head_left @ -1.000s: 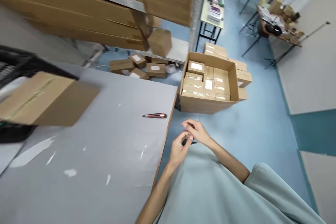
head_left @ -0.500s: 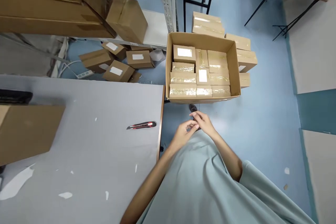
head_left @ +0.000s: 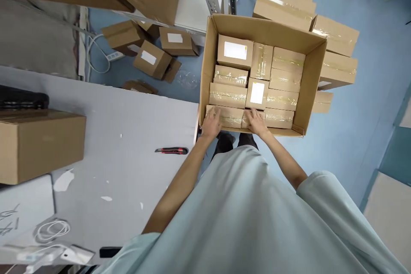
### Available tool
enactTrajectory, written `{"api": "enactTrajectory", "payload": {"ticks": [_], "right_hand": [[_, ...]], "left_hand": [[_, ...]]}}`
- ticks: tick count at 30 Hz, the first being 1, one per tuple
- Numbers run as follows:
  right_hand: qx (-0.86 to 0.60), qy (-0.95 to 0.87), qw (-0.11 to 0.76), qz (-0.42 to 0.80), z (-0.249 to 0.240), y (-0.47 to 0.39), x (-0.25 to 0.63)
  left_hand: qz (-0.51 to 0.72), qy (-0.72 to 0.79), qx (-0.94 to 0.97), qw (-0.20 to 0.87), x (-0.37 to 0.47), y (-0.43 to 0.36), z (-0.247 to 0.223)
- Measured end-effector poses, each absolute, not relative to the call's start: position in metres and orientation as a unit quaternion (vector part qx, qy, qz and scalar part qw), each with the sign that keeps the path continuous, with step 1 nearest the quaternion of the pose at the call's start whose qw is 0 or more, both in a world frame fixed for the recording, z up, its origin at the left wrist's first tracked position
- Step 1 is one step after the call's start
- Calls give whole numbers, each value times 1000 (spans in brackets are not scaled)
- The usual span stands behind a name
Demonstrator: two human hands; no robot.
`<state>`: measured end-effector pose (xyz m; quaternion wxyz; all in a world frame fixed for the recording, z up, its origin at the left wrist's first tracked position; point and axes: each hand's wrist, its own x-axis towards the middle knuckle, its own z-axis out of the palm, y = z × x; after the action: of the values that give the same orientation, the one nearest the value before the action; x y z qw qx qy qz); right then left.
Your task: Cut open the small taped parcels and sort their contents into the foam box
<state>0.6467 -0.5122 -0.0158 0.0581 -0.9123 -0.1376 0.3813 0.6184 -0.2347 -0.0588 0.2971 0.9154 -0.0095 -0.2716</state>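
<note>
**Left hand (head_left: 212,124) and right hand (head_left: 256,122) reach into a big box (head_left: 314,85) packed with small boxes (head_left: 285,80)**

The big open box is in front of the person. Count 12 o'clock as straight ahead, with the middle of the big box as the middle of the clock.

The left hand is between 7 and 8 o'clock, with its fingers bent down on the near left box (head_left: 230,117). The right hand is at 6 o'clock, its fingers bent down on the near middle box (head_left: 261,114). Both hands are partly curled, and I cannot tell if they grip these boxes or just touch them.

A box with a white label (head_left: 235,50) sits at 11 o'clock inside. Shiny tape runs over many of the small boxes.

More boxes (head_left: 337,67) sit outside at 3 o'clock, just beside the big box. At 9 o'clock, brown boxes (head_left: 152,60) lie in a heap on the blue floor (head_left: 379,21).

Between 7 and 8 o'clock, a red and black knife (head_left: 171,150) lies flat on the gray table (head_left: 125,158). A larger brown box (head_left: 51,145) stands farther off, between 8 and 9 o'clock.
</note>
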Motion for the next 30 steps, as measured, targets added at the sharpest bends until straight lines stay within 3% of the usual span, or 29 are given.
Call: {"api": "enactTrajectory", "payload": {"ticks": [11, 24, 30], "right_hand": [[-896, -241, 42, 371, -40, -529, 649], [-900, -212, 1, 381, -48, -506, 651], [-901, -228, -2, 369, -9, -509, 657]], "left_hand": [[-319, -246, 888, 220, 654, -264, -66], [-298, -196, 903, 239, 658, -289, -61], [-269, -224, 911, 218, 659, -269, -35]]}}
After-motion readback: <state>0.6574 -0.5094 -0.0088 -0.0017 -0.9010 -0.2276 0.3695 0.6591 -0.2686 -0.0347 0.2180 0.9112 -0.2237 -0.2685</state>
